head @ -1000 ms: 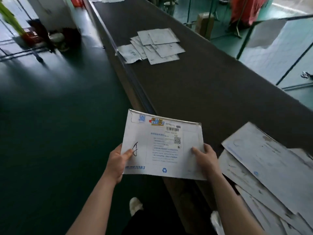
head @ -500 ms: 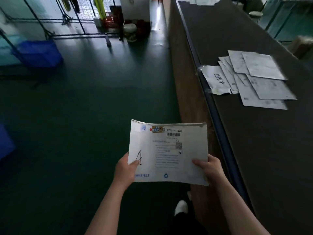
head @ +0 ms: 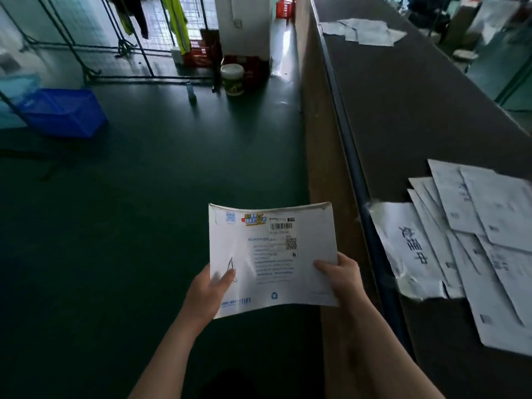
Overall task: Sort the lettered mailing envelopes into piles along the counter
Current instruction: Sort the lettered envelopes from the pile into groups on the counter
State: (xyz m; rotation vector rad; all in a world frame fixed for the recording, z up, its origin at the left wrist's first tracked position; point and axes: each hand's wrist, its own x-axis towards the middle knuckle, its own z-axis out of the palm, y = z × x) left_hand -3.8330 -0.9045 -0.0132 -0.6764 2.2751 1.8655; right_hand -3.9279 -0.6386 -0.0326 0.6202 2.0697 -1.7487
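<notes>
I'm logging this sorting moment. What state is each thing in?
envelope: held off the counter, face up, top edge curled, handwritten "A" showing
left hand: grips the envelope's left edge
right hand: grips its right edge
near pile: fanned loosely on the counter
far pile: lying spread out

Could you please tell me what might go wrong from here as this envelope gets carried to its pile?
1. The white mailing envelope marked with a handwritten A is held only at its lower corners by the left hand and right hand, over the dark green floor; it could slip.
2. The nearby stack of white envelopes overhangs the long dark counter edge, so a brush might knock pieces off.
</notes>
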